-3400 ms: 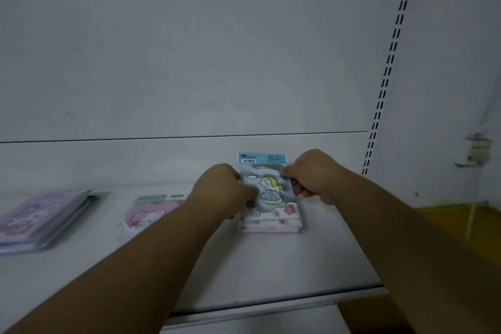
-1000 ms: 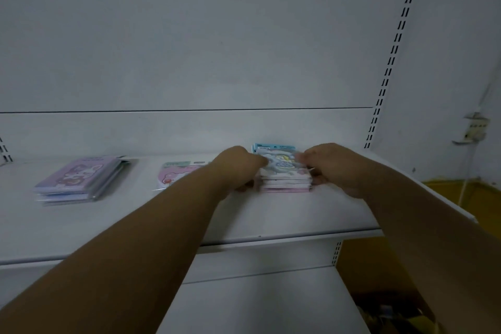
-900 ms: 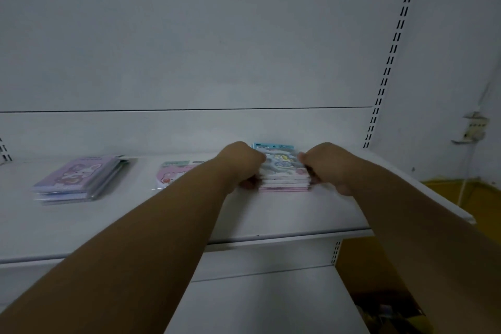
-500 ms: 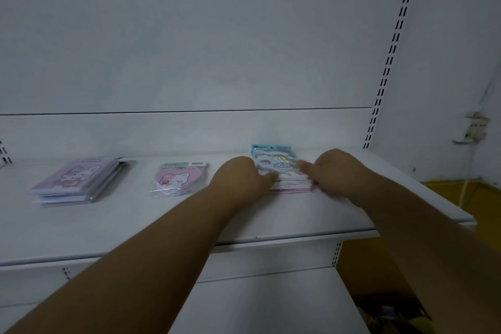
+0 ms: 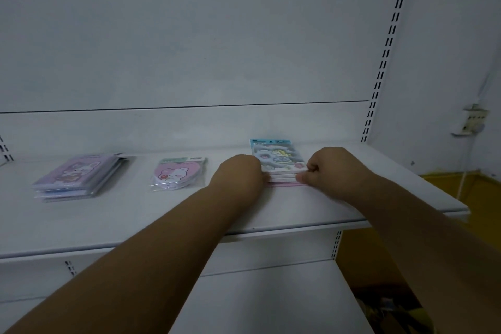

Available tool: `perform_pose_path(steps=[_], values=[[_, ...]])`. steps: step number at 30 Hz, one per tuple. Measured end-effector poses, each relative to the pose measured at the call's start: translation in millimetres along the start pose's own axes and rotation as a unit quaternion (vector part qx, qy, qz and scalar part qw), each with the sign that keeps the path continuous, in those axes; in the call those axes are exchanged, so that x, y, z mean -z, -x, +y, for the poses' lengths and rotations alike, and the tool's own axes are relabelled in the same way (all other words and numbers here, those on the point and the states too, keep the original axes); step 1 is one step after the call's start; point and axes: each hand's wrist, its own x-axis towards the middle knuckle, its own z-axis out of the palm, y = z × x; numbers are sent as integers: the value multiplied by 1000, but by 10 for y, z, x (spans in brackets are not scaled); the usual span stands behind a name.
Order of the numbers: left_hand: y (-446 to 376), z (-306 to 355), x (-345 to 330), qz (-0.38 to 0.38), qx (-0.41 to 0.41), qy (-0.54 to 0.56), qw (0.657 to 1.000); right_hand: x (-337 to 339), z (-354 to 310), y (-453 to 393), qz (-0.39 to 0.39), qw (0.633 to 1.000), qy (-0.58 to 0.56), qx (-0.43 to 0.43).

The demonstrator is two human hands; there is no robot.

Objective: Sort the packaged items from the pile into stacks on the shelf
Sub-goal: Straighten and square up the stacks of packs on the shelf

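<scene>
My left hand (image 5: 238,172) and right hand (image 5: 329,169), both curled, press the side edges of a glossy rectangular unicorn-pack stack (image 5: 278,161) on the smooth white shelf (image 5: 135,214); leftward, a heart-shaped pink packet (image 5: 176,175), then a lilac flat-pack stack (image 5: 77,175).

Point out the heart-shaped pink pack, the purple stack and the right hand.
heart-shaped pink pack (image 5: 176,174), head view, on the printed face.
purple stack (image 5: 76,173), head view, on the top cover.
right hand (image 5: 332,168), head view, on the knuckles.

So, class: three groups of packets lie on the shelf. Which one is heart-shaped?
The middle one, the pink heart packet. The purple stack left of it and the blue-topped stack between the hands are rectangular.
</scene>
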Motion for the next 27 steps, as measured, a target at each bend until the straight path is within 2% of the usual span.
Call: perform_pose_path(steps=[6, 12, 20, 23, 27], values=[[35, -40, -14, 1, 3, -6, 1000, -21, 46, 16, -29, 1000, -2, -8], [51, -15, -43, 9, 4, 27, 1000, -41, -2, -21, -25, 1000, 16, -2], [118, -29, 114, 2, -10, -4, 1000, 113, -82, -18, -62, 995, 71, -21], [170, -126, 195, -7, 3, 10, 1000, 235, -202, -61, -17, 995, 93, -19], [307, -455, 317, 46, 25, 23, 998, 220, -628, -144, 43, 997, 66, 19]])
